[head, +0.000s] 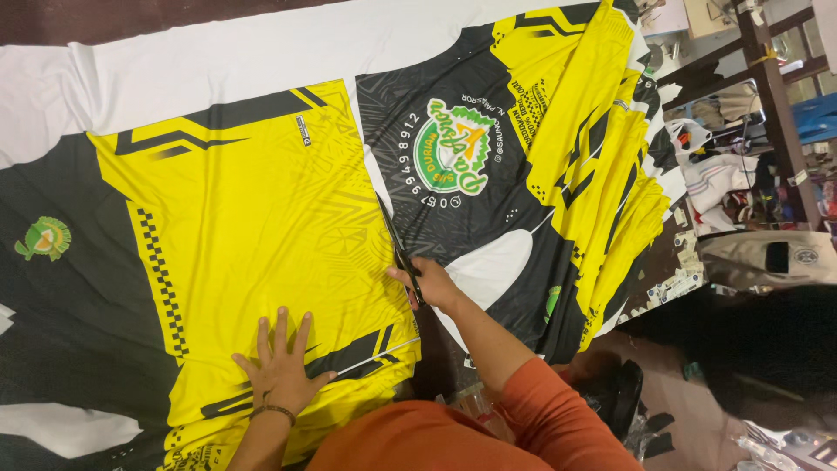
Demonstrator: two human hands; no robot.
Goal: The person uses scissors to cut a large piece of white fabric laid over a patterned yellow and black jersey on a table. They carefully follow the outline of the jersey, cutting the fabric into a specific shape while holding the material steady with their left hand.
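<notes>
A long sheet of printed fabric lies across the table, with a yellow panel (pixel 253 227) at the left and a black panel (pixel 453 192) carrying a round green and yellow emblem at the right. My left hand (pixel 279 366) presses flat on the yellow panel near its lower edge, fingers spread. My right hand (pixel 432 283) grips black scissors (pixel 397 244), whose blades lie along the white strip between the two panels. A dark bracelet sits on my left wrist. My orange sleeve covers the right forearm.
Folded yellow and black fabric (pixel 602 166) piles up at the table's right edge. Beyond it stand a dark wooden frame (pixel 772 96), bags and clutter on the floor (pixel 724 183). White unprinted fabric (pixel 261 44) runs along the far side.
</notes>
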